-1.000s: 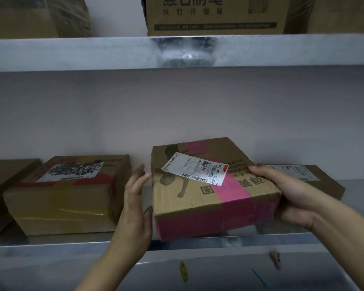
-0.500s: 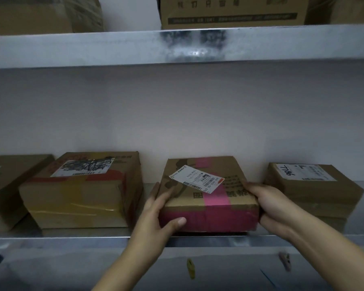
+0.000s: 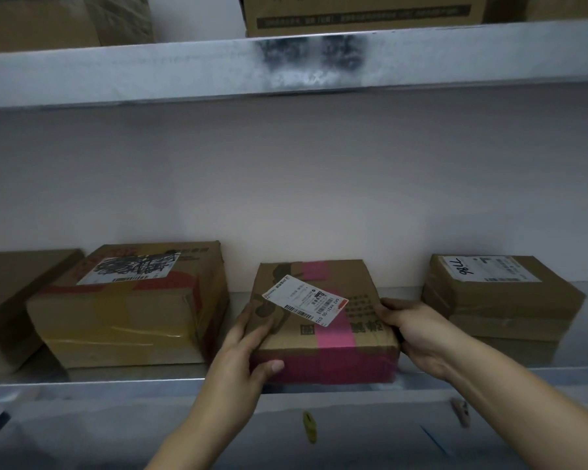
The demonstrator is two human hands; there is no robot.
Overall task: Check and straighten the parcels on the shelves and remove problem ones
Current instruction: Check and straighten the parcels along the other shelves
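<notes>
A brown cardboard parcel with pink tape [image 3: 323, 320] and a crooked white barcode label lies flat on the metal shelf [image 3: 123, 376], front face square to the shelf edge. My left hand [image 3: 248, 354] grips its front left corner, fingers on top and thumb on the pink front face. My right hand [image 3: 411, 330] holds its right side, fingers curled round the top right edge.
Left of it sits a bigger taped parcel [image 3: 129, 303] with a scribbled-over label, and another box [image 3: 11, 296] at the far left. A stack of parcels marked 7786 [image 3: 503, 300] stands at the right. The upper shelf [image 3: 286, 66] carries more cartons.
The pink-taped parcel came down from a tilted, lifted position onto the shelf and now lies flat and pushed back. Both hands stayed on it; my left thumb moved onto its front face.
</notes>
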